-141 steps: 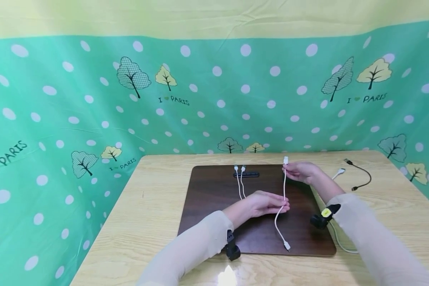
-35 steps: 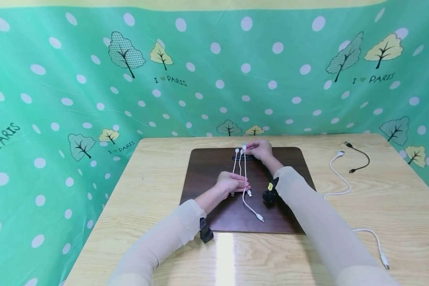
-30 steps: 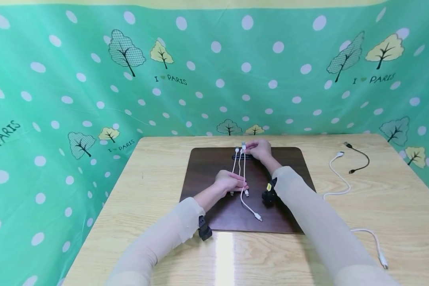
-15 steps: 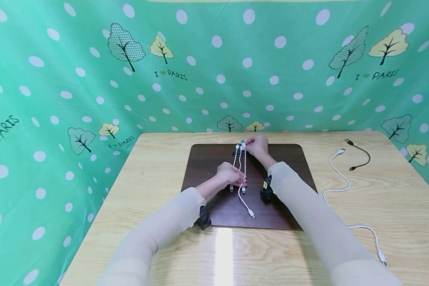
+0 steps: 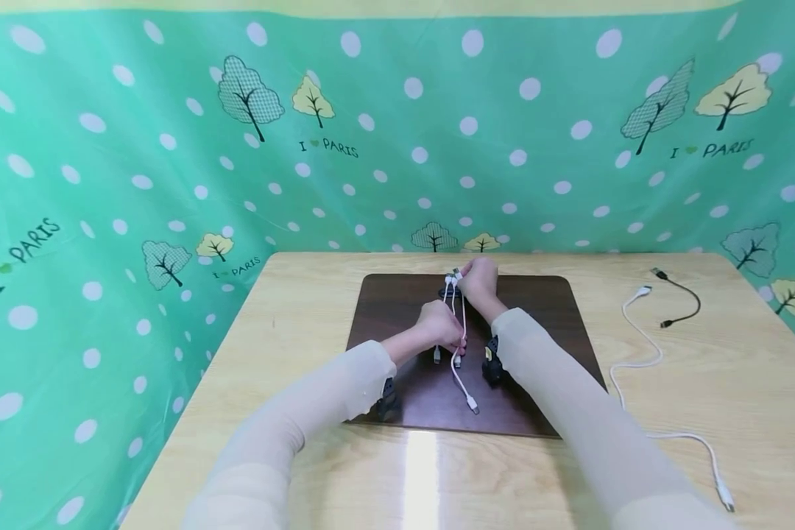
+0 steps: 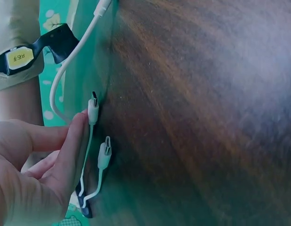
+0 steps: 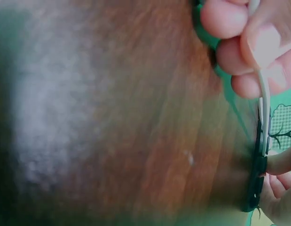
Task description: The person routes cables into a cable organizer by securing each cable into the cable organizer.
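Observation:
Both hands hold one white USB cable [image 5: 462, 377] over the dark brown board [image 5: 536, 353]. My right hand [image 5: 480, 283] pinches it just below its USB-A plug [image 5: 458, 274], right at the black cable-clip strip [image 7: 254, 188]. Lower down, my left hand [image 5: 440, 325] pinches the same cable between thumb and fingers, seen close up in the right wrist view. The cable's small-connector end hangs toward the board's front. Two other white cables sit in the strip, to the left of this one; their small connectors [image 6: 93, 110] lie beside my left fingers.
On the wooden table [image 5: 291, 368], right of the board, lie a short black cable [image 5: 685, 308] and a white cable [image 5: 645, 340]. Another white connector end [image 5: 723, 492] lies nearer the front right. A green patterned curtain [image 5: 371, 184] hangs behind.
Since the oldest frame, both hands have carried the cable from the board's right side left to the clip strip. Over the last second, the right hand has turned and the plug now tilts leftward.

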